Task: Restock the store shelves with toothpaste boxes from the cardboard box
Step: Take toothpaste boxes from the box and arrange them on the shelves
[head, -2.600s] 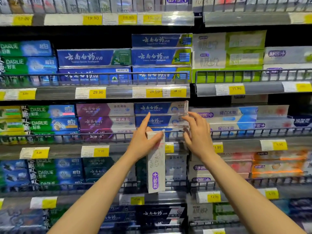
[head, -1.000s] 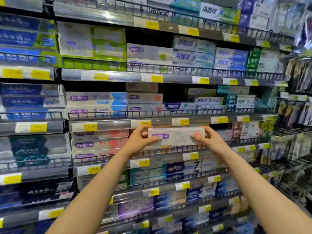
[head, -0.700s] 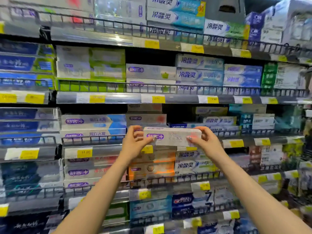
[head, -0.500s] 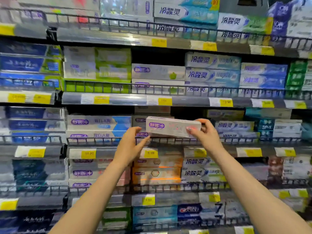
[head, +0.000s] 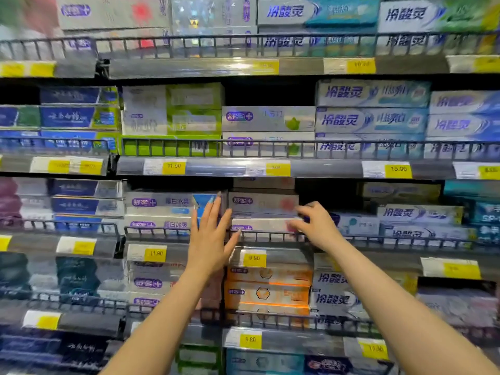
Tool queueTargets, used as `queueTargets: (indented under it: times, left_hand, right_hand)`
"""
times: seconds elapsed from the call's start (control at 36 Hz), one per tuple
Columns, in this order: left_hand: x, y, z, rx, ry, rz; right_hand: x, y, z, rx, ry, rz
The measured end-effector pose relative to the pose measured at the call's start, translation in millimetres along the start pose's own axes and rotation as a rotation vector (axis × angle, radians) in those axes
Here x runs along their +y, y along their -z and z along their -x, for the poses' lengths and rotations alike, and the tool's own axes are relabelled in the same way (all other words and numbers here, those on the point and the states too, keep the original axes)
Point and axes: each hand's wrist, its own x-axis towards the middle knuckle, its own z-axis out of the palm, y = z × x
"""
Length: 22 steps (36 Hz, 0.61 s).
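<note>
- We are setting the white toothpaste box [head: 263, 205] onto its stack at the centre of the frame, on the shelf [head: 270, 235] behind the wire rail; half a second ago it was tilted in the air in front of that gap, so this one looks about placed.
- Our left hand [head: 209, 236] is hanging flat and spread just left of the stack, fingers straight, gripping nothing (a second ago it was pinching the box's left end).
- Our right hand [head: 315, 226] is curling at the right end of the stack, fingertips touching the boxes there; we cannot tell whether it is pinching a box or only nudging it square.
- Compared with the earlier view, we are looking closer and higher, so the yellow price tag [head: 254, 258] is now sitting just below centre.
- The cardboard supply box is not showing anywhere, so we are judging the next fetch lies out of frame.
</note>
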Motion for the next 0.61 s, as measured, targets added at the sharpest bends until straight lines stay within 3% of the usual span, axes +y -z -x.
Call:
queueTargets:
  times: [0.11,0.31,0.5,0.61]
  left_hand:
    - [-3,-4,0,-0.017,0.038,-0.046]
    - [0,0,-1,0.006,0.033,-0.036]
    - [19,9,39,0.14,-0.051,0.177]
    - [26,8,91,0.117,-0.034,0.239]
  right_hand:
    - [-6,-15,-2,-0.012,0.055,0.115]
    - [-5,-4,11,-0.006,0.126,0.067]
    - [-4,-13,56,0.085,0.443,0.182]
    - [2,-38,98,0.004,0.565,0.158]
